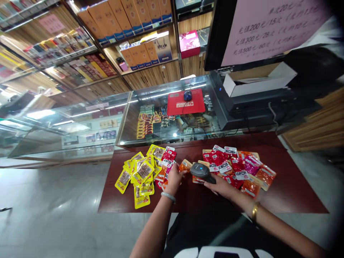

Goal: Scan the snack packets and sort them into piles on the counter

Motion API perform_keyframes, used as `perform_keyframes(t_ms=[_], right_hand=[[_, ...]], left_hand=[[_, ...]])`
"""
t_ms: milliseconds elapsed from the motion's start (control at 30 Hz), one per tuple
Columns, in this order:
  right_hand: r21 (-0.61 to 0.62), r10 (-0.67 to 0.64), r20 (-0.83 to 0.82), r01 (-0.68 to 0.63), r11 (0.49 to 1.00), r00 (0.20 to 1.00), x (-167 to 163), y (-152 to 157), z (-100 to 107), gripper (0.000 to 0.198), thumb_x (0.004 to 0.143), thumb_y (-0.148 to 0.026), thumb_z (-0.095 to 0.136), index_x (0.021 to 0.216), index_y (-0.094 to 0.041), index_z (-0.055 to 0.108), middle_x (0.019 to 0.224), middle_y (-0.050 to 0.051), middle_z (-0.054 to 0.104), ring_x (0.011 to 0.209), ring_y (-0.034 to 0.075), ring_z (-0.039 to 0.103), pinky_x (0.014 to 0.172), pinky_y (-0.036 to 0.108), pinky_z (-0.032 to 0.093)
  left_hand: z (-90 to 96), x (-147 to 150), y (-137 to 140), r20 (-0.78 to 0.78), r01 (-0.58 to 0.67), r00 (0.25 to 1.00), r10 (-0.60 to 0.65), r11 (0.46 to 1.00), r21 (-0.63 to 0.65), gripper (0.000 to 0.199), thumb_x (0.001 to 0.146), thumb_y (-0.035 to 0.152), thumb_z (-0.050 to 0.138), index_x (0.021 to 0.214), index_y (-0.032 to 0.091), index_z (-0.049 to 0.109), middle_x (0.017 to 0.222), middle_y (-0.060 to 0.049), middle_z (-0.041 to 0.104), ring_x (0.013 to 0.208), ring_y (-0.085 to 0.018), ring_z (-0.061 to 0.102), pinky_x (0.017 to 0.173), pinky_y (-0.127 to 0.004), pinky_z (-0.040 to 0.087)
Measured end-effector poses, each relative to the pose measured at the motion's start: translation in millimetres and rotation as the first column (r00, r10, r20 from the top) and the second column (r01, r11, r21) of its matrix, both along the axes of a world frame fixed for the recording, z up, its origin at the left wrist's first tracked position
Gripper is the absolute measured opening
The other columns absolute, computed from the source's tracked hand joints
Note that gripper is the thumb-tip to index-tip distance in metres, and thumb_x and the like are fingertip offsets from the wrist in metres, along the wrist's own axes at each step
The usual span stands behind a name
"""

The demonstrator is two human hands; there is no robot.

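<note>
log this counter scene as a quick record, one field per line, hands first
left hand: fingers by an orange packet; grip unclear
right hand: holds scanner, head above packets
left pile: yellow packets, with red packets and others on their right
right pile: mostly red and orange, with a magenta packet
surface: dark red table
behind: glass case bearing red mat, mouse on mat
wrists: pale bangle left, gold bangle right
</note>
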State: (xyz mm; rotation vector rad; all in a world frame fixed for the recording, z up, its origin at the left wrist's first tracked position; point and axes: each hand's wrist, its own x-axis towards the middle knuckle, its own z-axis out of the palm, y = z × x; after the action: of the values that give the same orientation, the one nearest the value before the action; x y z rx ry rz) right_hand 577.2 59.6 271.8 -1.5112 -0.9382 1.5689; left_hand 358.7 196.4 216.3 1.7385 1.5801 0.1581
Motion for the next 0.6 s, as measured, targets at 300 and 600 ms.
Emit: perform_keyframes(t_ms=[300,600], right_hand=[[0.030,-0.032,0.067,0.030,0.999,0.997,3.2,-3.4,2.8,0.054,0.078,-0.050,0.070,0.120,-0.017,0.064,0.119,0.012,0.071,0.112,0.034,0.062,0.101,0.049,0.044],[-0.020,-0.020,0.070,0.022,1.000,0.997,-0.9,-3.1,-2.6,0.054,0.074,-0.051,0.073,0.116,-0.019,0.067,0.110,0.009,0.074,0.104,0.033,0.066,0.098,0.048,0.047]], left_hand=[[-2.2,31.4,-8.4,0.071,0.032,0.997,-0.029,0.999,-0.041,0.035,0.070,0.031,0.074,0.098,0.018,0.058,0.092,-0.006,0.069,0.083,-0.020,0.065,0.071,-0.026,0.046],[14.0,15.5,-7.9,-0.290,0.184,0.945,-0.151,0.979,0.091,0.047,0.077,0.030,0.070,0.118,0.013,0.058,0.116,-0.019,0.064,0.113,-0.032,0.057,0.098,-0.043,0.042]])
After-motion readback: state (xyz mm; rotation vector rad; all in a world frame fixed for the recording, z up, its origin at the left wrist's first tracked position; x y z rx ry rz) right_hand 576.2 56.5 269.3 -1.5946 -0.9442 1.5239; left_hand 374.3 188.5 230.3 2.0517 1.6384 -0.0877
